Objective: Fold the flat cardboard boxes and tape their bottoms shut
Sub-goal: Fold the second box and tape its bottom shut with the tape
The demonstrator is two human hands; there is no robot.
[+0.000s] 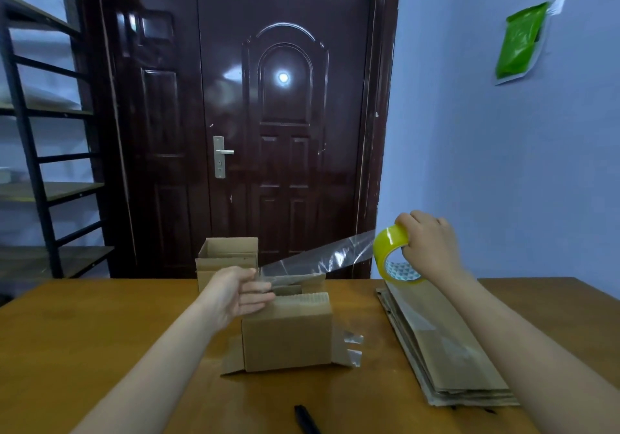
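Note:
A folded cardboard box [287,336] stands bottom-up in the middle of the table, its lower flaps splayed on the wood. My left hand [236,291] pinches the free end of a clear tape strip [318,257] just above the box's far left edge. The strip stretches up to the right to a yellow tape roll [391,254], gripped by my right hand [429,244] in the air above the flat boxes. Short bits of tape hang off the box's right side.
A stack of flat cardboard boxes [446,349] lies on the right of the wooden table [100,333]. Another open folded box [228,259] stands at the far edge. A black pen [307,420] lies near the front. A dark door and metal shelving stand behind.

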